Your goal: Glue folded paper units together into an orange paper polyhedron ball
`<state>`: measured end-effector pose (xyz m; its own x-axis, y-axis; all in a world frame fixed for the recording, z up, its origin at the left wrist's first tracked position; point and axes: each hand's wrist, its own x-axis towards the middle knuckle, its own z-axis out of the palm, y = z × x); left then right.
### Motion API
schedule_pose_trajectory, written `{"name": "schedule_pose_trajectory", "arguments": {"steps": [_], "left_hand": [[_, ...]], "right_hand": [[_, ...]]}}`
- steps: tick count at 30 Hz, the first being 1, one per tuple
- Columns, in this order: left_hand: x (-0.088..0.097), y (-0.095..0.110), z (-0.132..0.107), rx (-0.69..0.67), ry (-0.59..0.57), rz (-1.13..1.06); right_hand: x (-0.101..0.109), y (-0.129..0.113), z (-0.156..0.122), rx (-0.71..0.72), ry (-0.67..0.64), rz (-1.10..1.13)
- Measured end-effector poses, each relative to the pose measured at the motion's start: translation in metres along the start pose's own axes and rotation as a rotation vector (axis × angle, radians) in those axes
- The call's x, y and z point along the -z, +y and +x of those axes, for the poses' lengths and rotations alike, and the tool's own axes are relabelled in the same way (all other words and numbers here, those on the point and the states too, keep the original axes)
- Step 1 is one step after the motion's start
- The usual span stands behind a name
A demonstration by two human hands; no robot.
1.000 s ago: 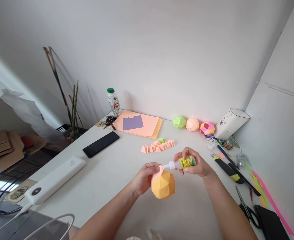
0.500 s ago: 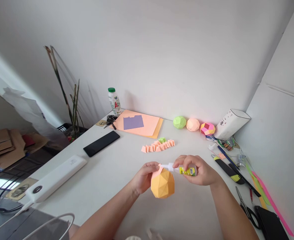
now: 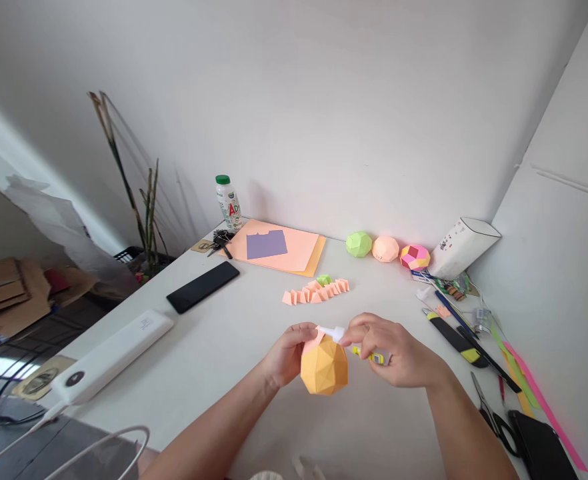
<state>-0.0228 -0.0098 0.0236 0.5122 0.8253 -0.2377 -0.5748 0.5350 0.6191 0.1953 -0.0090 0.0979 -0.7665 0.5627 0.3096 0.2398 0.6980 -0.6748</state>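
Note:
Near the table's front, my left hand (image 3: pixel 292 352) is closed on an orange faceted paper ball (image 3: pixel 325 368), gripping it from its left side. A pink paper piece (image 3: pixel 314 341) sits at the ball's upper left, under my left fingertips. My right hand (image 3: pixel 393 350) is wrapped round a glue bottle (image 3: pixel 370 355) with a yellow label, tilted so that its white nozzle tip points left at the pink piece. Whether the tip touches the paper I cannot tell. Beyond the hands lies a row of small folded pink pieces (image 3: pixel 316 293) with a few green ones (image 3: pixel 324 280).
Finished-looking green (image 3: pixel 359 244), pink (image 3: pixel 385 249) and multicoloured (image 3: pixel 415 257) paper balls stand by the wall. At right lie a cutter (image 3: pixel 455 339), scissors (image 3: pixel 495 420) and a white box (image 3: pixel 465 248). A phone (image 3: pixel 203 287), power bank (image 3: pixel 111 357) and paper sheets (image 3: pixel 299 248) are left.
My right hand has turned the glue bottle, its body dropping lower while the nozzle slopes more steeply, and the nozzle has shifted slightly left. The left hand and ball have barely moved.

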Motion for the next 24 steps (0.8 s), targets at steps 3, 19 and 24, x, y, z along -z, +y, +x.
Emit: {"name": "schedule_pose_trajectory", "arguments": {"steps": [3, 19, 24], "left_hand": [[0.001, -0.001, 0.001, -0.001, 0.009, -0.014], [-0.003, 0.008, -0.007, -0.098, -0.068, 0.146], [-0.004, 0.007, -0.008, -0.099, -0.056, 0.168]], "right_hand": [[-0.002, -0.003, -0.001, -0.012, -0.020, -0.039], [0.002, -0.009, -0.002, 0.025, 0.246, -0.178], [0.005, -0.012, -0.003, -0.036, 0.293, -0.037]]}}
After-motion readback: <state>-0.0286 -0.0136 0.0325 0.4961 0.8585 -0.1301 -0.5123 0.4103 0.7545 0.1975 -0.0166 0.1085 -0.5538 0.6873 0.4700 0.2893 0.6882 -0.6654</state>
